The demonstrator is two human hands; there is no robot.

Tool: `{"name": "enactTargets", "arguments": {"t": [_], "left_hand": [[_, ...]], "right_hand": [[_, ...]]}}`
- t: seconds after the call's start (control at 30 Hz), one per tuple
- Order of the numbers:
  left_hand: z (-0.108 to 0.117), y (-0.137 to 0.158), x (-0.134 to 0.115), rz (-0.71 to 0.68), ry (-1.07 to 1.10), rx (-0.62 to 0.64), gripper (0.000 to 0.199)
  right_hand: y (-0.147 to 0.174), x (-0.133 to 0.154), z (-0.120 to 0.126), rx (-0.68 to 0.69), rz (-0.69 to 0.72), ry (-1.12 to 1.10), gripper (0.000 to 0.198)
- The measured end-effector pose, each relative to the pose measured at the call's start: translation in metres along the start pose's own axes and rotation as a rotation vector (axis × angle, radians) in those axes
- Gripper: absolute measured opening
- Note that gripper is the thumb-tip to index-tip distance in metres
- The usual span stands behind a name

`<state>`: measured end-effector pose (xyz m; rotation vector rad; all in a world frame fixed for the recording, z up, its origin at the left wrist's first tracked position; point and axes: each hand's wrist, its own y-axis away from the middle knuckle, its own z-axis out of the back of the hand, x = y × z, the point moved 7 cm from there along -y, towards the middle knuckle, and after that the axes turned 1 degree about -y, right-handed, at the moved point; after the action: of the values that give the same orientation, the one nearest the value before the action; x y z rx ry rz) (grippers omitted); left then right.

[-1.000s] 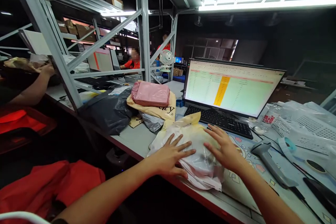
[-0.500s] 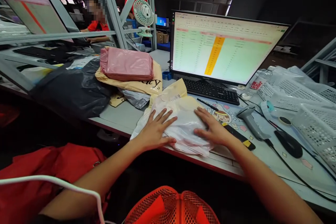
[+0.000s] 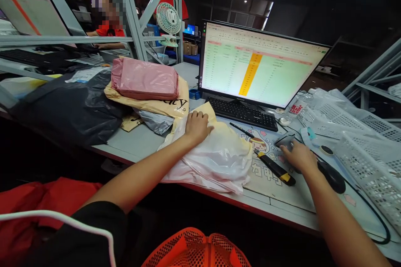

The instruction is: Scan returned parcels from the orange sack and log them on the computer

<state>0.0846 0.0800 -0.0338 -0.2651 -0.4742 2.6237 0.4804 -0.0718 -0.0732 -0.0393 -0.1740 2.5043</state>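
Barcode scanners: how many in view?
1: the barcode scanner at the right hand, which covers most of its handle, right of the utility knife. Others may be hidden behind the white baskets.

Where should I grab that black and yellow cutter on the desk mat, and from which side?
Best, I'd say, by the black middle of the cutter, from above and the near side: it lies flat and slantwise on the mat, narrow tip pointing away.

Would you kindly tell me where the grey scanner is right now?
In the head view, the grey scanner is right of centre, partly covered by the right hand, between the utility knife and the black mouse.
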Motion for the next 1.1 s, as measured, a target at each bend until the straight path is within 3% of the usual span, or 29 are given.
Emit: {"name": "enactTargets", "arguments": {"t": [0.13, 0.23, 0.37, 0.47, 0.63, 0.77, 0.97, 1.1], "left_hand": [[-0.026, 0.01, 0.006, -0.065, 0.046, 0.037, 0.077], [-0.029, 0.024, -0.004, -0.262, 0.097, 0.128, 0.084], [-0.02, 0.057, -0.038, -0.621, 0.148, 0.265, 0.095], [-0.012, 0.084, -0.057, -0.758, 0.194, 0.304, 0.096], [-0.02, 0.109, -0.061, -0.755, 0.204, 0.396, 0.095], [-0.039, 0.11, -0.056, -0.69, 0.227, 0.448, 0.092], [-0.057, 0.1, -0.061, -0.642, 0.26, 0.512, 0.09], [-0.061, 0.097, -0.065, -0.629, 0.229, 0.541, 0.091]], "right_hand": [[-0.002, -0.002, -0.016, 0.043, -0.019, 0.033, 0.064], [-0.003, -0.006, -0.023, 0.082, -0.05, 0.049, 0.054], [0.0, -0.005, -0.023, 0.097, -0.07, 0.058, 0.05], [0.002, -0.002, -0.02, 0.094, -0.072, 0.04, 0.055], [0.005, -0.004, -0.004, 0.031, -0.044, -0.007, 0.063], [0.016, -0.003, 0.036, -0.036, 0.056, -0.129, 0.053], [0.072, 0.044, 0.096, 0.224, 0.453, -0.448, 0.048], [0.106, 0.087, 0.109, 0.419, 0.684, -0.455, 0.039]]}}
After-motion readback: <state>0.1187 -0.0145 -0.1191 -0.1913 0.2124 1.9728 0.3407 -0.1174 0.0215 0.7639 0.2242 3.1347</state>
